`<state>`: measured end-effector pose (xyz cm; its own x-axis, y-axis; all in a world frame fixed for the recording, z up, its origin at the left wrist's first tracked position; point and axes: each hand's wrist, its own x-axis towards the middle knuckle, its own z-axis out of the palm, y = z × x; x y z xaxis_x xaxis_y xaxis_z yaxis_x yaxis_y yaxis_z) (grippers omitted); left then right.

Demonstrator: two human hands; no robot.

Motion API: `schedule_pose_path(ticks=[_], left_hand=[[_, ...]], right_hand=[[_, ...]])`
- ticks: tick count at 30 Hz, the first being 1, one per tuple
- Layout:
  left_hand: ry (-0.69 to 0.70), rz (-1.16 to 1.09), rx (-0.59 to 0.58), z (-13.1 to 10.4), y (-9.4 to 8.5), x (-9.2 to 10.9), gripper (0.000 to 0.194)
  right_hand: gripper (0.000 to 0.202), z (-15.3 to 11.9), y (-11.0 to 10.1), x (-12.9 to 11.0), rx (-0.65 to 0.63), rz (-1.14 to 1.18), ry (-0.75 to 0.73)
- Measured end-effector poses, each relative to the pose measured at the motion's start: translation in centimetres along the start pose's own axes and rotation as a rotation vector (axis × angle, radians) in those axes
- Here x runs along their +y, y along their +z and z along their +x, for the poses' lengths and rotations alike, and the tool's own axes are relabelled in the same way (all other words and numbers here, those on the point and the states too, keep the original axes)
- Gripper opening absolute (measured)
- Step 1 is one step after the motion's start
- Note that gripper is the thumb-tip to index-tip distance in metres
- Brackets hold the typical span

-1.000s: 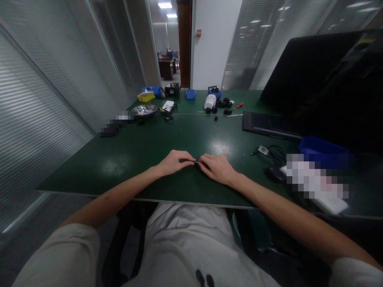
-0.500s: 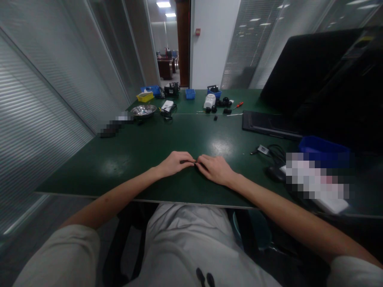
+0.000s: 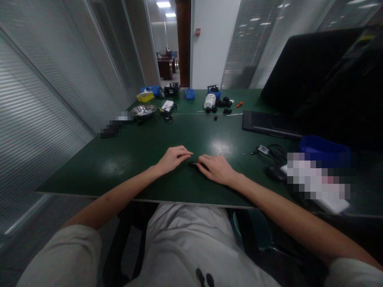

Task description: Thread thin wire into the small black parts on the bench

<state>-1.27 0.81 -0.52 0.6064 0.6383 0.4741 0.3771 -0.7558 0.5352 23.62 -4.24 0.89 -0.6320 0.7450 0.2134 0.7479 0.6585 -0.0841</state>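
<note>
My right hand (image 3: 216, 168) rests low over the green table (image 3: 143, 143), its fingertips closed on a small dark piece (image 3: 192, 164). The piece sticks out to the left of the fingers, with a light spot where they meet it. It is too small for me to tell its kind. Just left of it and slightly farther away is my left hand (image 3: 173, 159), apart from the dark piece. Its thumb and fingers come together in a pinch, and whatever lies between the tips is too small to make out.
A computer mouse (image 3: 274, 173), a cable with a white tag (image 3: 263, 149) and a blue tray (image 3: 324, 149) are on the right. A keyboard (image 3: 266, 124) lies beyond. Farther back are a metal bowl (image 3: 144, 111), small bins, a white device (image 3: 210, 101) and a red screwdriver (image 3: 239, 104).
My left hand has moved away from my right hand, slightly left and farther from me. The dark piece at my right fingertips now shows. My right hand has barely moved.
</note>
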Motion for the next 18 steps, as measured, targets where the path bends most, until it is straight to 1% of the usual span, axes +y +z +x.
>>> schedule_pose_path(ticks=[2,5,9,14,16,18], left_hand=[[0.02,0.075,-0.01,0.0,0.2,-0.5,0.025],[0.043,0.162,-0.058,0.0,0.3,-0.9,0.021],[0.075,0.164,-0.113,-0.2,0.0,-0.6,0.022],[0.086,0.121,-0.07,-0.4,-0.6,0.5,0.026],[0.098,0.101,-0.093,-0.3,-0.8,1.2,0.027],[0.121,0.092,-0.149,-0.2,-0.9,1.8,0.027]], right_hand=[[0.031,0.0,0.0,0.0,-0.001,-0.004,-0.001],[0.031,0.0,0.0,0.1,-0.002,-0.009,0.001],[0.031,-0.1,0.0,0.1,-0.001,-0.001,0.0],[0.03,-0.2,-0.1,0.2,0.009,0.028,-0.007],[0.028,-0.3,-0.1,0.4,0.027,0.075,-0.014],[0.026,-0.4,-0.2,0.8,0.056,0.138,-0.02]])
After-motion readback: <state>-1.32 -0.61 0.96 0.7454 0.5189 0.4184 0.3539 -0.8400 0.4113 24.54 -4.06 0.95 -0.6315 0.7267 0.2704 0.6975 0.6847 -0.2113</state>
